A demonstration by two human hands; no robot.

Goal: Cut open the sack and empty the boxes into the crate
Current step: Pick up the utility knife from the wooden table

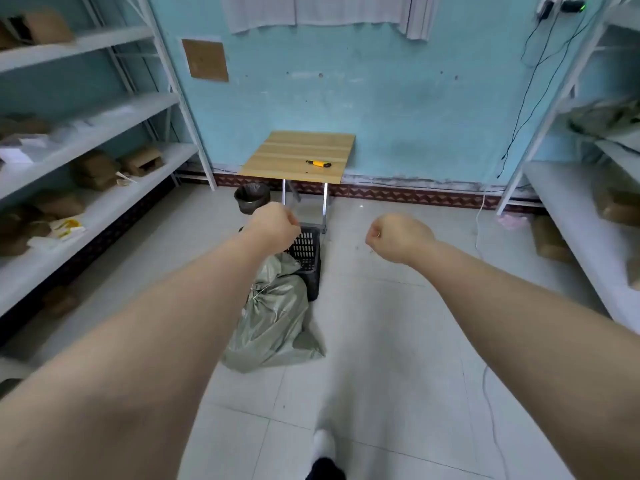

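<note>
A turquoise wall (398,109) is flanked by white shelves (104,109); a wooden table (294,154) is set on pale tiles (381,358).

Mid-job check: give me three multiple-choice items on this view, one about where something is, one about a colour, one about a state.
1. Where is the utility knife?
A. On the wooden table
B. On the floor
C. In the crate

2. What colour is the crate?
A. Blue
B. Black
C. White

3. What state is the sack in?
A. Cut open and emptied
B. Hanging from a shelf
C. Tied shut, lying on the floor

Answers:
1 A, the yellow-and-black knife lies on the tabletop near its front edge.
2 B, the slotted plastic crate on the floor is black.
3 C, its neck is bound with string, and both hands, left and right, are closed fists holding nothing.
</note>
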